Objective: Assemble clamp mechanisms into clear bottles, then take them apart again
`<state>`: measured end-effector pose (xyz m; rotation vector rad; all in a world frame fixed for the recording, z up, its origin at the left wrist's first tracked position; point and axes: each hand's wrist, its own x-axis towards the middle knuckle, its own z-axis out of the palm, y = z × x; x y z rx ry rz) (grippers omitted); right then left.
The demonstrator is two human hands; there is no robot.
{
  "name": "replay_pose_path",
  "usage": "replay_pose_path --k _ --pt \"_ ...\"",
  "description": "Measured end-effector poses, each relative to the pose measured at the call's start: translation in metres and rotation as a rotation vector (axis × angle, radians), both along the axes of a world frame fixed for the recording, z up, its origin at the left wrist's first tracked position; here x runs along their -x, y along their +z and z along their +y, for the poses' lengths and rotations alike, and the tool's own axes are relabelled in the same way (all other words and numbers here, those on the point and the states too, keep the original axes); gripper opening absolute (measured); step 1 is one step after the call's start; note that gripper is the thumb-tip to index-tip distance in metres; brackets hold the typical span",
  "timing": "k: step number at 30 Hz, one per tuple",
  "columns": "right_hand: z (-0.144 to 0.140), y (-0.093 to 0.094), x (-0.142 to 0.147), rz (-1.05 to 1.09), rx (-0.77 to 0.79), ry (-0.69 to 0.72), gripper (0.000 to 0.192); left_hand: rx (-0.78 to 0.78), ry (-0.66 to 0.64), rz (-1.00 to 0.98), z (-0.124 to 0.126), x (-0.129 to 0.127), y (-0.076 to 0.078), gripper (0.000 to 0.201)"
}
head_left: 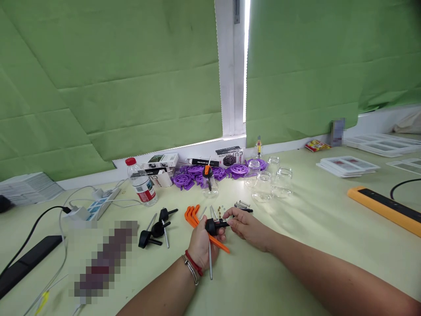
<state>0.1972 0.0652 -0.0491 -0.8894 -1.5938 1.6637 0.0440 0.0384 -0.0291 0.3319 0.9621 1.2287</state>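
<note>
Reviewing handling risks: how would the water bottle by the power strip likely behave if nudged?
The water bottle stands upright, tall and narrow, so it probably tips easily. It looks like thin clear plastic, likely light. Once on its side, its round body would probably roll.

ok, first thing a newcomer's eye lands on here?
Both hands at centre front: the left hand and right hand meet on a small black part, over orange levers on the table. Behind them sits a heap of purple discs beside clear glass jars, under green blinds.
</note>
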Motion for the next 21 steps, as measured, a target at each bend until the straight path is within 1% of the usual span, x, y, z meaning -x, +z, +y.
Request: replay_pose_path --k 5,10,18,21 --pt "-0.0009 0.0004 0.0001 0.004 -0.023 -0.011 0.032 -0.003 0.0 -0.021 0.0003 0.0005 -0.0003 0.029" --pt "-0.001 0.0011 -0.0008 -0.003 -0.011 -0.005 0.036 0.006 0.003 -0.038 -0.0001 0.0006 -0.0004 0.029" --pt "-0.0014 0.0006 -0.0004 0.012 -0.018 0.003 0.031 0.001 0.01 -0.05 0.0004 0.0006 0.0 0.025" --pt "-0.002 0.0016 -0.0002 0.004 -0.005 -0.009 0.034 0.006 0.005 -0.032 0.0001 0.0002 0.0009 0.025"
